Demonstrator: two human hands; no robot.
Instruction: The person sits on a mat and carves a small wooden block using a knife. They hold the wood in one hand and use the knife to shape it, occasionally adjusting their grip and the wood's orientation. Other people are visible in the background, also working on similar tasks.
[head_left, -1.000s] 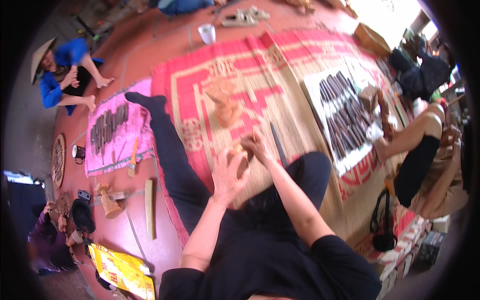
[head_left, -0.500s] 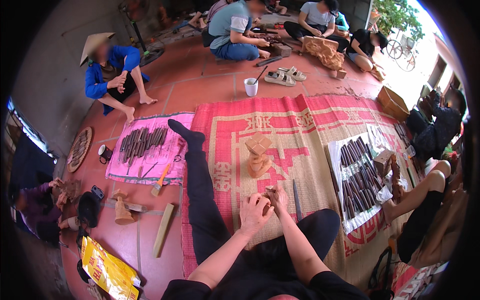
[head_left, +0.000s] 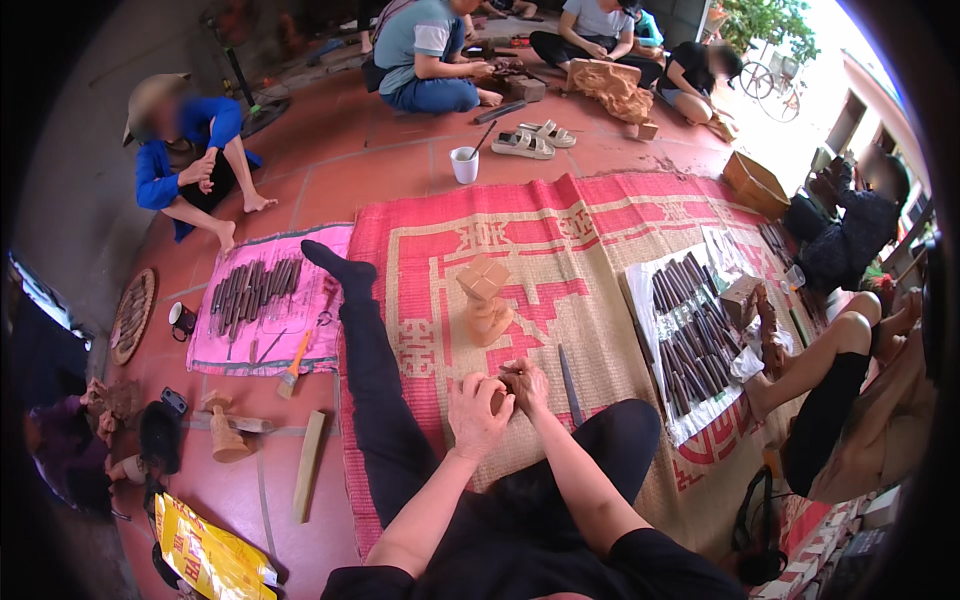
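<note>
My left hand [head_left: 481,413] and my right hand [head_left: 527,387] meet over the woven mat [head_left: 620,350], between my legs. The fingers of both are curled together around something small and brownish, mostly hidden, whose kind I cannot make out. Just beyond them a carved wooden figure [head_left: 489,318] with a block-like, grooved top stands upright on the mat, touched by neither hand. A long dark metal file or rasp [head_left: 569,385] lies to the right of my right hand, near my bent knee.
Chisel-like tools [head_left: 255,292] cover a pink cloth at left, beside a brush [head_left: 294,366]. More tools [head_left: 700,335] lie on white sheeting at right. A second wooden figure [head_left: 228,432] and a wood strip [head_left: 310,465] are left of my leg. Several people sit around.
The whole view has shifted, so the mat and the things on it appear further left. My hands stay together, with the fingers slightly re-set around the small thing.
</note>
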